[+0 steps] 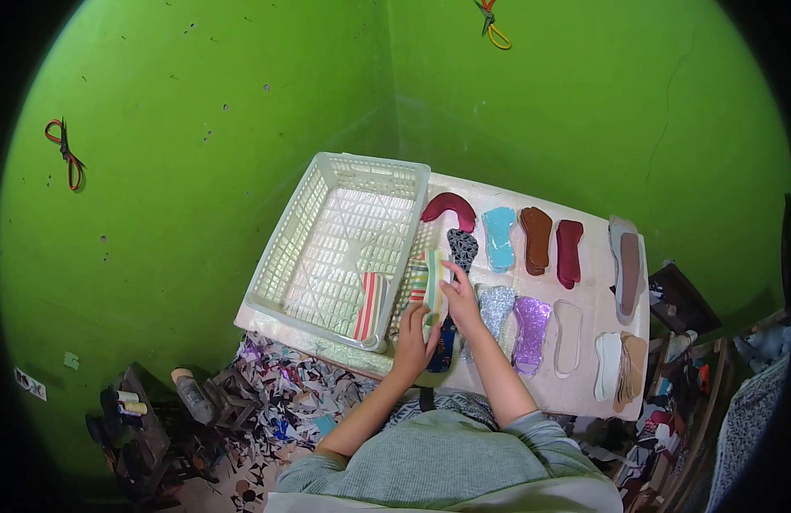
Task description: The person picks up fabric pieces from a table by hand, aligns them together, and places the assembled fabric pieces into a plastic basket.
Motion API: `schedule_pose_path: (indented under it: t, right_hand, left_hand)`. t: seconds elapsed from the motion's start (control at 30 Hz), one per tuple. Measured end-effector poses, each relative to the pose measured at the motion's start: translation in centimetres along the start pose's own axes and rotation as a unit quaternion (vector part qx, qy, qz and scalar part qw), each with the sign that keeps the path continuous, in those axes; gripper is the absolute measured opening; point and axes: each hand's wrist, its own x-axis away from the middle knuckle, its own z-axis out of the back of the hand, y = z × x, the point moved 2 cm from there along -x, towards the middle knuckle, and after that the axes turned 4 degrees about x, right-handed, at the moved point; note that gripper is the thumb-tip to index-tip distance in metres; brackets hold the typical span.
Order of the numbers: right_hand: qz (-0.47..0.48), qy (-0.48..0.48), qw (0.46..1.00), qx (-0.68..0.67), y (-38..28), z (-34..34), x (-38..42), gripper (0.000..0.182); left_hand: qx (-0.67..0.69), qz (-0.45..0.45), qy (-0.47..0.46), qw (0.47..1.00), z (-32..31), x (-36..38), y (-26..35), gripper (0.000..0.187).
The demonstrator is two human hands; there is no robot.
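Observation:
My left hand (415, 340) and my right hand (462, 301) are both closed on striped insole-shaped pieces (431, 278), held over the table just right of the crate. My right fingers grip their right edge, and my left fingers are at the lower left. Another striped piece (372, 303) stands inside the white plastic crate (276, 309), against its near right corner. Beside my right hand lies a black-and-grey patterned stack (461, 246). Partly hidden below my hands is a dark blue patterned stack (441, 349).
Across the table (575, 192) lie a dark red curved stack (451, 205), light blue pieces (499, 239), brown pieces (535, 241), silver glitter pieces (496, 308) and purple glitter pieces (531, 332). Fabric scraps (293, 389) cover the floor at left. Scissors (66, 156) hang on the green wall.

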Motion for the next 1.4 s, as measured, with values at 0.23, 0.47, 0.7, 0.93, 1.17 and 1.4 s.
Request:
schedule_pose_path:
  t: [0.23,0.47,0.7,0.93,1.17,1.4]
  right_hand:
    - [0.027,-0.039,0.995,-0.083,-4.2,-3.2,0.6,0.045]
    - [0.094,-0.063,0.992,-0.052,-7.9,-5.8,-1.2,0.047]
    - [0.152,-0.114,0.964,0.188,-7.2,-9.0,-5.4,0.017]
    - [0.211,-0.129,0.896,0.369,-2.9,-10.9,-9.2,0.012]
    - [0.195,-0.098,0.707,0.673,0.3,-11.3,-10.5,0.011]
    - [0.154,-0.137,0.587,0.783,1.8,-11.5,-11.2,0.005]
  left_hand:
    - [0.233,0.21,0.066,0.947,2.7,-2.9,-0.8,0.039]
    - [0.217,0.247,0.007,0.944,6.1,-3.9,-3.8,0.04]
    - [0.125,0.291,-0.01,0.948,8.6,-3.5,-9.4,0.019]
    - [-0.061,0.346,-0.096,0.931,9.0,-3.2,-13.7,0.021]
    - [-0.131,0.403,-0.208,0.881,7.7,-2.4,-16.4,0.02]
    - [-0.2,0.473,-0.355,0.781,6.7,-1.6,-17.5,0.03]
